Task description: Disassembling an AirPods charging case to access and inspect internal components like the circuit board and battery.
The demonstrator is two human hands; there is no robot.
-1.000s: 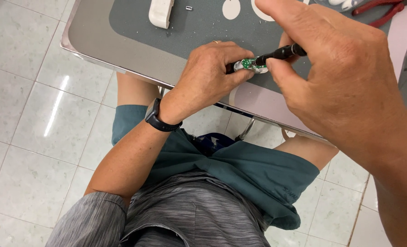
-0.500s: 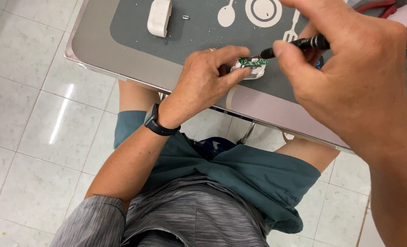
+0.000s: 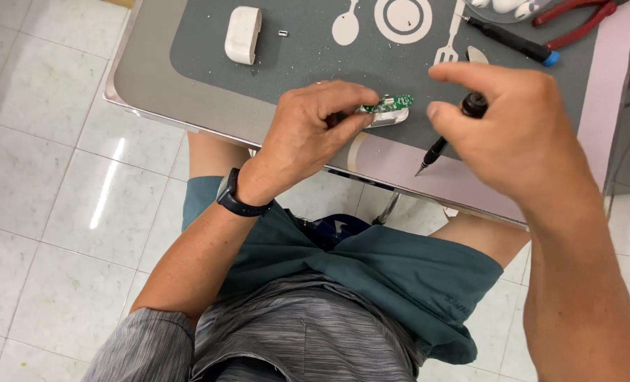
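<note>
Pinching a small green board seated in a white shell, the left hand rests on the grey mat near the table's front edge. The right hand grasps a black screwdriver, tip pointing down and left, clear of the board. A white case lies at the mat's far left. Red pliers and a second screwdriver lie at the far right.

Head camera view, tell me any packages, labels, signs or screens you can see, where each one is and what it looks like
Smartwatch: on the left wrist, a dark band; its screen cannot be made out.
Grey mat: on the table, printed with white spoon, plate and fork symbols at its far edge.
No packages or labels show.
</note>
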